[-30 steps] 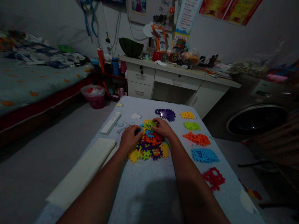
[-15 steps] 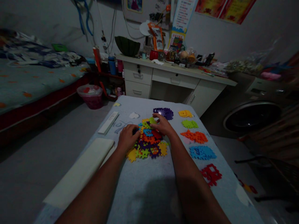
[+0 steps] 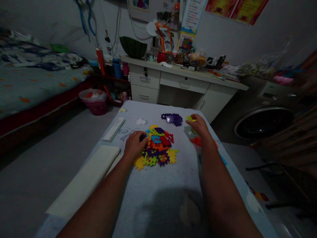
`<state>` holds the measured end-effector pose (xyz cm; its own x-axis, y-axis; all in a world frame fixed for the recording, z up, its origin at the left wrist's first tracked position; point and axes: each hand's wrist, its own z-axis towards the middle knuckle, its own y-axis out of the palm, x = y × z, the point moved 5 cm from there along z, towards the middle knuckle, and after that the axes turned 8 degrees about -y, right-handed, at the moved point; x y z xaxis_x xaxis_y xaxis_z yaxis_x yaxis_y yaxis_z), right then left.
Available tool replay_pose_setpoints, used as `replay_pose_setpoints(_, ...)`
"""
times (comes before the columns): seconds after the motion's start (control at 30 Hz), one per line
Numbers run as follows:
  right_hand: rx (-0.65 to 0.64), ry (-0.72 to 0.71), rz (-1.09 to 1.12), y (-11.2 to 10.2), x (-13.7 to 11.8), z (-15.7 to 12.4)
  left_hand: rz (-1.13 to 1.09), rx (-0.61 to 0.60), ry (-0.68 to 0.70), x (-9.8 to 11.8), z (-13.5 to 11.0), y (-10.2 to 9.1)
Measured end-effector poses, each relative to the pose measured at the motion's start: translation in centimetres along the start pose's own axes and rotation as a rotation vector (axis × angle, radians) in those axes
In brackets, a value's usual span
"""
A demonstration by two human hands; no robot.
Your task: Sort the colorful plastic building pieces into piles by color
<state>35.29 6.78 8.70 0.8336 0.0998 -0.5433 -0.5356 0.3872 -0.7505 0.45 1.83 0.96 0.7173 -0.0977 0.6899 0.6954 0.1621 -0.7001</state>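
Observation:
A mixed pile of plastic interlocking building pieces (image 3: 157,145) lies mid-table in purple, red, orange, blue, yellow and lime. My left hand (image 3: 134,144) rests at the pile's left edge, thumb and fingers closed around a dark purple piece (image 3: 143,137). My right hand (image 3: 198,125) is above the table's far right, pinching a lime-green piece (image 3: 190,118). Sorted by colour, a purple group (image 3: 174,119) sits at the far side. Below my right hand, parts of a lime group (image 3: 193,131) and an orange group (image 3: 196,141) show; my forearm covers most of the others.
On the table's left are a long white box (image 3: 114,129) and a folded pale cloth (image 3: 86,180). Beyond stands a white desk (image 3: 146,77) crowded with items. A washing machine (image 3: 257,119) is at right, a bed (image 3: 37,86) and a pink bin (image 3: 94,104) at left.
My right hand has moved right from the pile to the colour groups, carrying the lime-green piece. My left hand stays at the pile. The view has shifted slightly.

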Motion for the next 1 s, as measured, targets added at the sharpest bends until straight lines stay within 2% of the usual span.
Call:
replay_pose_setpoints(0.17, -0.086, 0.244, -0.187, -3.9, 6.0, 0.9, 0.006, 0.004, 0.015, 0.0, 0.0, 0.0)
replay_pose_setpoints(0.27, -0.154, 0.332, -0.256, -5.0, 8.7, 0.8, 0.011, 0.012, 0.014, -0.1, 0.1, 0.1)
replay_pose_setpoints(0.37, -0.201, 0.346, -0.294, -4.9, 10.4, 0.3, 0.022, 0.014, 0.021, -0.3, 0.1, 0.2)
replay_pose_setpoints(0.6, -0.134, 0.365, -0.26, -3.6, 12.7, -1.0, 0.008, 0.014, 0.035, -0.3, 0.1, 0.2)
replay_pose_setpoints(0.7, -0.05, 0.348, -0.215, -4.0, 12.7, -0.8, 0.019, 0.007, 0.024, -0.3, 0.2, 0.2)
replay_pose_setpoints(0.8, 0.152, 0.306, -0.149, -4.9, 11.3, -0.3, 0.02, 0.005, 0.025, -0.3, 0.2, 0.2)
replay_pose_setpoints(0.9, 0.329, 0.231, 0.008, -5.0, 8.3, 0.4, 0.011, 0.009, 0.035, -0.4, 0.2, 0.2)
replay_pose_setpoints(0.97, 0.35, 0.152, 0.141, -4.0, 5.5, 0.7, 0.005, 0.014, 0.039, -0.4, 0.2, 0.2)
replay_pose_setpoints(1.0, 0.31, 0.102, 0.211, -3.1, 3.9, 0.9, 0.003, 0.013, 0.038, -0.3, 0.2, 0.2)
